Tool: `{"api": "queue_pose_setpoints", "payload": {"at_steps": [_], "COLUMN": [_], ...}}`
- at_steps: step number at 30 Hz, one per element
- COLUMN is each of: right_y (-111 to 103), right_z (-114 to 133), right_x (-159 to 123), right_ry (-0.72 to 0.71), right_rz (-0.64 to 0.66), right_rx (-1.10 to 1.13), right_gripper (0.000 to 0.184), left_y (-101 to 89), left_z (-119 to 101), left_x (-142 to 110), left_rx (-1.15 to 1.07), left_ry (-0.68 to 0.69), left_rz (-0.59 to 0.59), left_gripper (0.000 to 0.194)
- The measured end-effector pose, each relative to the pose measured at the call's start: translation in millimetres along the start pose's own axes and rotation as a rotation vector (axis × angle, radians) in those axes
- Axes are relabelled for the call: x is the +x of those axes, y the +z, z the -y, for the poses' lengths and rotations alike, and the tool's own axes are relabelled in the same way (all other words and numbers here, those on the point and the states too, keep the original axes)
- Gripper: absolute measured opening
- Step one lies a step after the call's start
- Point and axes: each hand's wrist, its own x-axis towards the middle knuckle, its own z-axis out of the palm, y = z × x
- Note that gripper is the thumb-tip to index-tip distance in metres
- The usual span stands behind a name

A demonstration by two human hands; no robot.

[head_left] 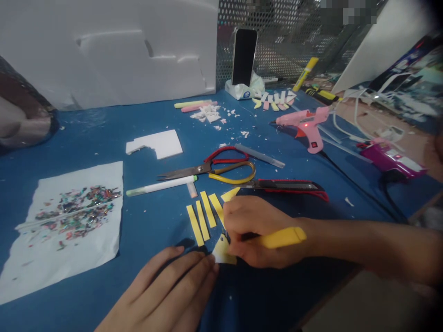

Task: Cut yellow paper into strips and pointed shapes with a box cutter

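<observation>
Currently, R hand (258, 222) is gripping yellow marker (284, 237); L hand (169, 288) is lying flat, gripping nil, apparently touching small pc. (220, 250) btwn hands. Small pc. is showing yellow w/ pale lower edge: prob. part done, edge remaining. Yellow strips (202, 221), qty 4, are lying just beyond hands, visible faces looking done. White board pc. (168, 144), farther beyond L hand, is showing no yellow.

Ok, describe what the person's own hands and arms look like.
The left hand is bare: no glove or ring shows. The right hand is gloveless too, and its forearm shows no sleeve, watch or bracelet.
</observation>
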Motion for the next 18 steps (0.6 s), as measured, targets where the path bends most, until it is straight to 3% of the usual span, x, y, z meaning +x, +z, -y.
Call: {"api": "queue_pose_setpoints", "payload": {"at_steps": [12, 15, 18], "right_y": [-4.1, -5.7, -11.4], "right_z": [5.0, 7.7, 7.5], "right_x": [1.6, 0.5, -2.0], "right_ry": [0.052, 0.009, 0.034], "right_rz": [0.006, 0.021, -0.126], "right_rx": [-0.014, 0.060, 0.203], "right_gripper": [0.033, 0.037, 0.037], "left_y": [-3.9, -7.4, -10.3], "left_z": [-2.9, -6.1, -7.6], "left_x": [2.2, 6.0, 7.9], "left_rx": [-0.012, -0.017, -0.026], "left_ry": [-0.009, -0.024, -0.020], "left_rz": [0.031, 0.045, 0.064], "left_gripper": [0.029, 0.029, 0.030]}}
